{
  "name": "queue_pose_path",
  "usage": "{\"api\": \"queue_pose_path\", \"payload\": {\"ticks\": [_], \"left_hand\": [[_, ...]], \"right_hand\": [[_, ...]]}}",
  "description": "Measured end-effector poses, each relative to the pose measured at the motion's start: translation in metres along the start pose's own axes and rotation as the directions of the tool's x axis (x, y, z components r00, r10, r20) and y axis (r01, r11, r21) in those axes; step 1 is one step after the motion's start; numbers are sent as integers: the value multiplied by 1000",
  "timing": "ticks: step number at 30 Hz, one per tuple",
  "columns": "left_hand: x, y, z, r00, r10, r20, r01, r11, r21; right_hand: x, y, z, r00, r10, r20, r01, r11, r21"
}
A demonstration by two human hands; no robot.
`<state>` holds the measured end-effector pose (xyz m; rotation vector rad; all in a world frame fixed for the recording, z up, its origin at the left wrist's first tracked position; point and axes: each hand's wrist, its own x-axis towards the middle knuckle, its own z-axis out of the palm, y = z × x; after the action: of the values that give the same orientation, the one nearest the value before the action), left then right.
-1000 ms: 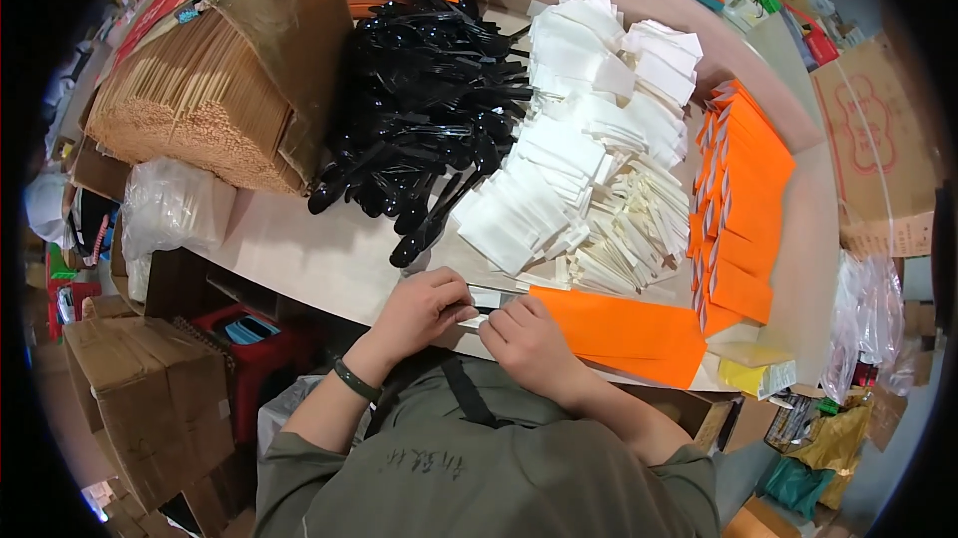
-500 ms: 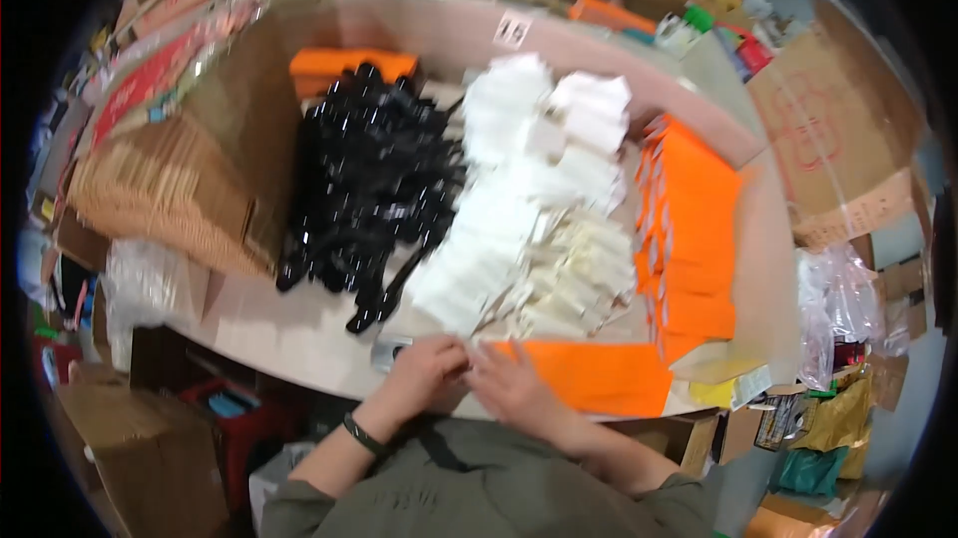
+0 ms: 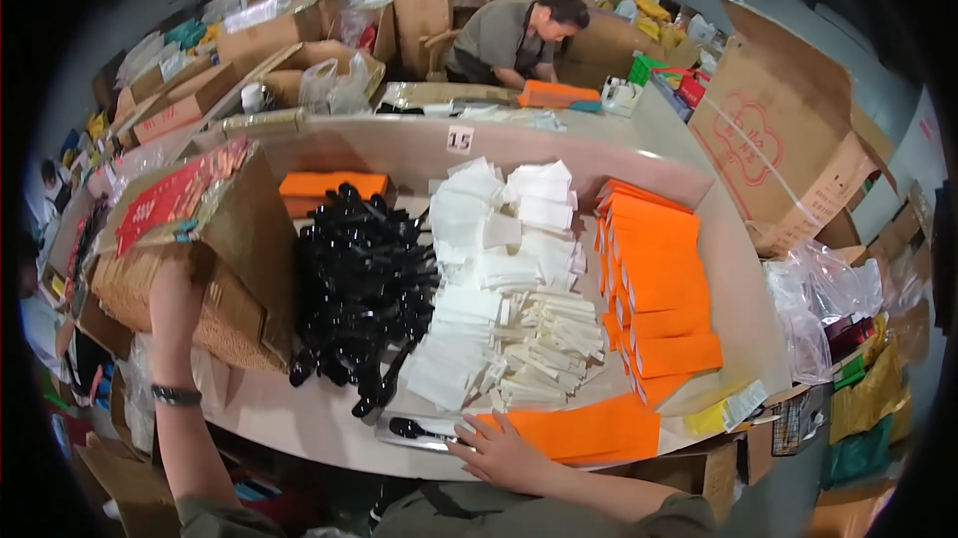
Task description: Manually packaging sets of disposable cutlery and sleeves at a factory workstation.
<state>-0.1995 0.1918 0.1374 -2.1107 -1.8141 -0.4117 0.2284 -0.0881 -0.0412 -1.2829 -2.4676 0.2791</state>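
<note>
On the left, my left hand reaches into an open cardboard box holding a dense tan, ribbed stack; its fingers are hidden there. At the table's front edge, my right hand lies with fingers spread over the left end of a flat orange paper sleeve. Beside its fingertips a black plastic spoon rests on a pale, shiny strip. Beyond are a heap of black spoons, piles of folded white napkins and a pile of thin cream-coloured packets.
Overlapping orange sleeves line the table's right side; another orange stack sits at the back left. A raised rim borders the table. A large open carton stands at right. Across the table, another person bends over work.
My left hand has left my right hand at the front edge and gone into the cardboard box. My right hand stays by the orange sleeve, its fingers now spread. The view has tilted up.
</note>
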Motion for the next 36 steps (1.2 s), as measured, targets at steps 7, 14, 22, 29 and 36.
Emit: {"api": "queue_pose_path", "payload": {"ticks": [7,14,22,29,36], "left_hand": [[17,26,-16,1000,1,20,1,994,-112],[12,18,-7,990,-78,116,95,985,-144],[-169,-66,25,899,-439,18,315,616,-722],[-207,125,71,773,251,583,483,365,-796],[-191,175,81,767,357,533,437,317,-841]], "right_hand": [[-1,22,0,1000,-16,7,15,990,138],[-8,10,-7,994,63,92,-72,992,99],[-16,15,-3,994,95,60,-103,985,140],[1,22,-29,986,142,92,-145,989,27],[-8,8,-15,990,139,23,-141,978,154]]}}
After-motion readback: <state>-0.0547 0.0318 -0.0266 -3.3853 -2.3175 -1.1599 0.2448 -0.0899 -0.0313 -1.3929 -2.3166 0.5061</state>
